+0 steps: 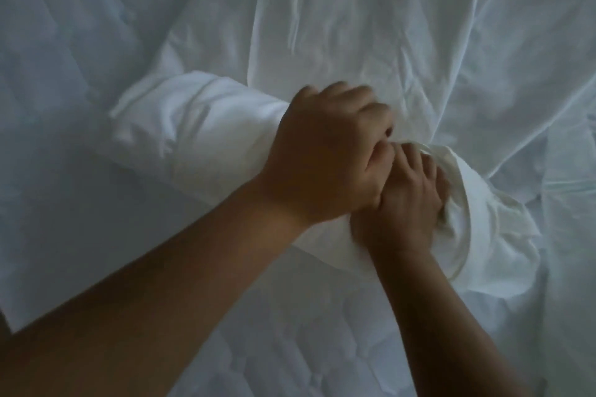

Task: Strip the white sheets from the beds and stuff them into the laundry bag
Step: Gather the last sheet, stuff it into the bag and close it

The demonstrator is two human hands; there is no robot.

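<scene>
**A:** Where is the sheet?

**B:** The sheet (200, 126) is on the bed. Its near part is gathered into a thick roll across the middle of the view, and the rest spreads wrinkled up and to the right.

**A:** And the hands?

**B:** Both are at the roll's right end. The left hand (329, 151) lies over the top, fingers curled down into the cloth, gripping it. The right hand (406, 203) is just below and touching the left, its fingers dug into the bunched folds, clutching them.

**A:** Edges?

**B:** The roll's left end lies free on the quilted mattress (64, 42). The sheet's edge slants from the top middle down to the roll.

**A:** Room to move?

**B:** Uncovered mattress lies left of the roll and below it, under the forearms. To the right the cloth runs out of view, so I cannot tell where it ends.
</scene>
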